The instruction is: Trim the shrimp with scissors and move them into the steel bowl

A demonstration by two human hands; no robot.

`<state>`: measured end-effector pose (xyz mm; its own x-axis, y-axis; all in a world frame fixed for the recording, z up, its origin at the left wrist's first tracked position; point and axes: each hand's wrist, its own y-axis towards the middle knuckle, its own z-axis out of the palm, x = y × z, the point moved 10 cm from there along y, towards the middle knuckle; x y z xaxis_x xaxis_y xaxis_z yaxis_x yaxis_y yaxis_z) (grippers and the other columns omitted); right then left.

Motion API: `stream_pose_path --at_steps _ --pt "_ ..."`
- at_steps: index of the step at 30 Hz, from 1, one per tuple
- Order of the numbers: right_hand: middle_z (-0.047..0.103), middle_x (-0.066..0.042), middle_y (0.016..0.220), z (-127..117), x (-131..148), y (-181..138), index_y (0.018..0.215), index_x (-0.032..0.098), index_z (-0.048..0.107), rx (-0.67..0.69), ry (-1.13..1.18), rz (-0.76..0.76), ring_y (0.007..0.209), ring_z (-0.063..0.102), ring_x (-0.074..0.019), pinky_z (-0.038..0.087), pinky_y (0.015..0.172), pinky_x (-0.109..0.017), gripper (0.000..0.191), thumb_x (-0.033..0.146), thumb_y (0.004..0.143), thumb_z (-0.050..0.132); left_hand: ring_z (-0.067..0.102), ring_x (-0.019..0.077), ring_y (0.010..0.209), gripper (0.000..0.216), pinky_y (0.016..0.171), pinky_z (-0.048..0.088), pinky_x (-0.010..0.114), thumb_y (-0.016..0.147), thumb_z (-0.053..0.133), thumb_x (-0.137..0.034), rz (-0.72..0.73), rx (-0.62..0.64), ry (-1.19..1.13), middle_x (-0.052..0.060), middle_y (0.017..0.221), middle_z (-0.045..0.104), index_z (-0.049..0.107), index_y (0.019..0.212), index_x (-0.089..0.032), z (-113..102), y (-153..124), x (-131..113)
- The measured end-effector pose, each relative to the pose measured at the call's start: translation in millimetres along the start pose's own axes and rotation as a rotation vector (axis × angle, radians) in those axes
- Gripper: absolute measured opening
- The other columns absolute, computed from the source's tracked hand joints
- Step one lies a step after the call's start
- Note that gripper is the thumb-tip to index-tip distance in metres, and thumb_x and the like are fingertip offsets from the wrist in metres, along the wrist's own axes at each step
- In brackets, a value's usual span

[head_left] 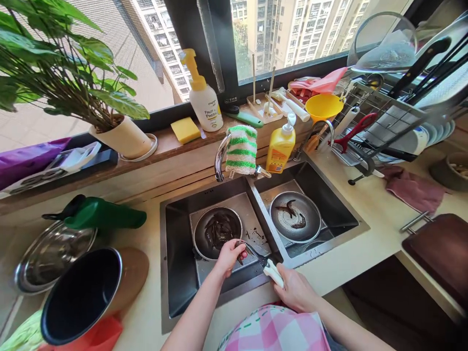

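My left hand (231,256) pinches a dark shrimp (240,260) over the front of the left sink basin. In my right hand (294,287) are kitchen scissors (272,272) with white handles, their metal blades reaching to the fingers of my left hand and touching or nearly touching the shrimp. Just behind my left hand, a round dark pan (197,239) in the left basin holds a pile of dark shrimp (220,229). A second pan (280,222) stands in the right basin with a few dark shrimp (288,208) in it.
Dark bits lie on the left basin (183,273) floor. Behind the sink are a faucet with a striped cloth (241,150) and a yellow bottle (281,151). A dark-lined pot (82,292) stands left, a dish rack (383,102) right, a potted plant (120,134) on the sill.
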<state>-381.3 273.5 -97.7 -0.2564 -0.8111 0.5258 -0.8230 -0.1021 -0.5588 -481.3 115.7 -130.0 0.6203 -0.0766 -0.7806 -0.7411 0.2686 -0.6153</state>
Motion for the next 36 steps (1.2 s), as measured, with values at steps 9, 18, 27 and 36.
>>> stream_pose_path --at_steps 9,18,27,36 --pt "0.061 -0.002 0.072 1.2 -4.8 11.9 0.078 0.018 0.050 -0.001 0.126 0.066 0.063 0.053 -0.0144 0.025 0.053 -0.023 0.018 0.035 0.079 0.046 0.057 0.0124 0.060 0.029 0.060 0.044 0.024 0.064 0.064 -0.036 0.039 -0.029 0.094 0.000 0.065 0.061 0.060 0.082 -0.014 -11.3 6.1 14.3" --pt "0.058 -0.011 0.092 -48.2 -79.0 -34.0 0.113 0.017 0.046 -0.422 -0.320 -0.020 0.082 0.053 -0.0260 0.036 0.071 -0.035 0.048 0.048 0.076 0.048 0.054 0.0146 0.075 0.011 0.071 0.041 0.025 0.071 0.057 -0.024 0.353 -0.135 0.476 0.000 0.077 0.059 0.057 0.080 -0.018 -31.4 -14.5 -19.9" --pt "0.050 -0.017 0.114 -60.0 -94.1 -42.2 0.128 0.015 0.035 -0.569 -0.473 -0.028 0.111 0.040 -0.0349 0.017 0.096 -0.059 0.076 0.055 0.067 0.057 0.056 0.0162 0.079 0.016 0.068 0.041 0.024 0.079 0.049 -0.029 0.401 -0.115 0.669 0.002 0.087 0.062 0.057 0.091 -0.021 -22.6 -35.5 -42.5" --pt "0.050 -0.011 0.118 -63.4 49.7 9.9 0.116 0.021 0.050 -0.503 0.186 -0.543 0.118 0.038 -0.0247 0.035 0.097 -0.042 0.042 0.038 0.078 0.056 0.055 0.0167 0.081 0.015 0.073 0.041 0.028 0.081 0.045 -0.027 0.444 -0.093 0.713 0.003 0.086 0.061 0.054 0.090 -0.020 -11.4 -52.2 -57.8"
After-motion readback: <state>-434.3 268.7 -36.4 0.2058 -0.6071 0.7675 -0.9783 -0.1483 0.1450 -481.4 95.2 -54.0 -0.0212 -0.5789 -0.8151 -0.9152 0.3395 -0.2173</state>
